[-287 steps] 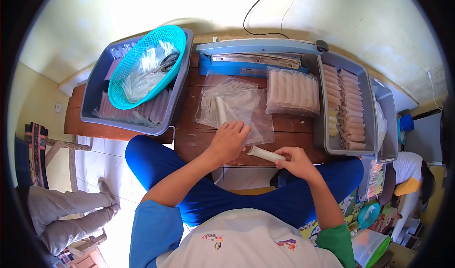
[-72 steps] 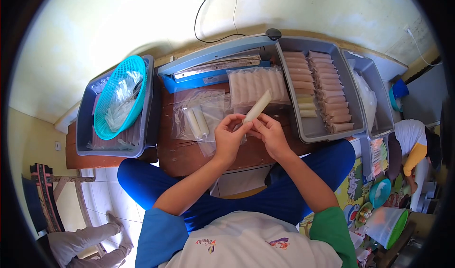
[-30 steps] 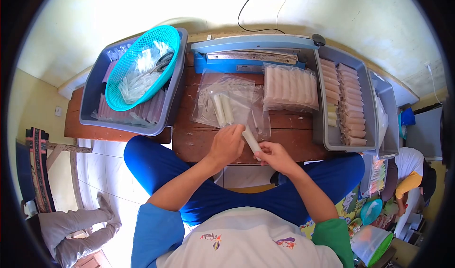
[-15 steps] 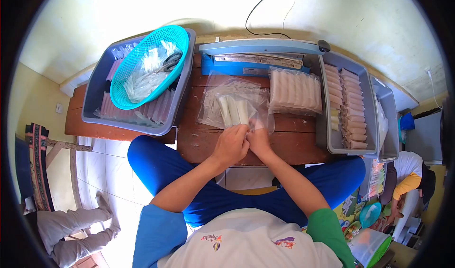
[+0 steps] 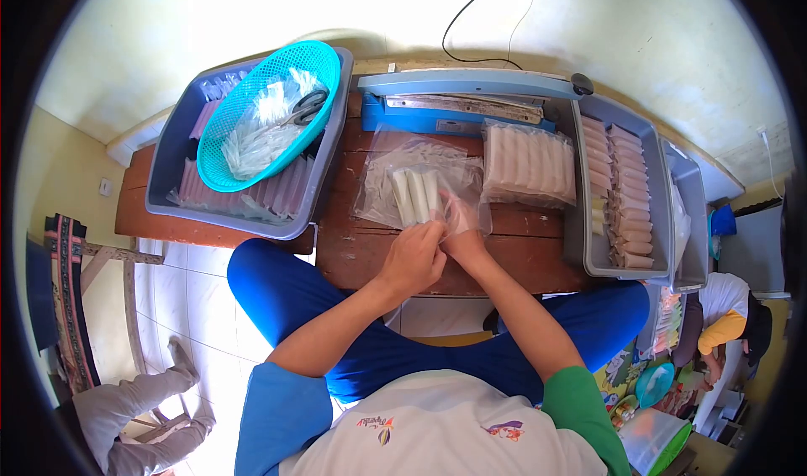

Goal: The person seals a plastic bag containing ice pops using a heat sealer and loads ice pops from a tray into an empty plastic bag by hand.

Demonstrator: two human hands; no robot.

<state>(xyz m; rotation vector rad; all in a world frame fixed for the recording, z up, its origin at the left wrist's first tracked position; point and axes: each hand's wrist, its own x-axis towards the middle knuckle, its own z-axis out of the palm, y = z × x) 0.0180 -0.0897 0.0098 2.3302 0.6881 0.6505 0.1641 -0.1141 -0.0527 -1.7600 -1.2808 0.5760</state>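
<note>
A clear plastic bag (image 5: 376,200) lies on the brown wooden table (image 5: 353,261) with three pale tubes (image 5: 417,192) side by side inside it. My left hand (image 5: 414,253) is closed on the near edge of that bag, at the lower ends of the tubes. My right hand (image 5: 461,228) reaches into the bag's mouth, its fingers seen through the film beside the rightmost tube; whether they grip anything is unclear. Right of the hands lies a filled pack (image 5: 530,163) of pinkish tubes.
Behind the bag stands a blue sealer (image 5: 471,84). A grey tub (image 5: 298,211) on the left bears a turquoise basket (image 5: 210,152) with wrappers and scissors (image 5: 309,106). On the right, another grey tub (image 5: 574,224) holds rows of tubes. Two other people (image 5: 723,299) are partly visible at the sides.
The third tube, earlier between my hands, is now in the bag beside the other two. My right hand has moved left and forward into the bag's mouth.
</note>
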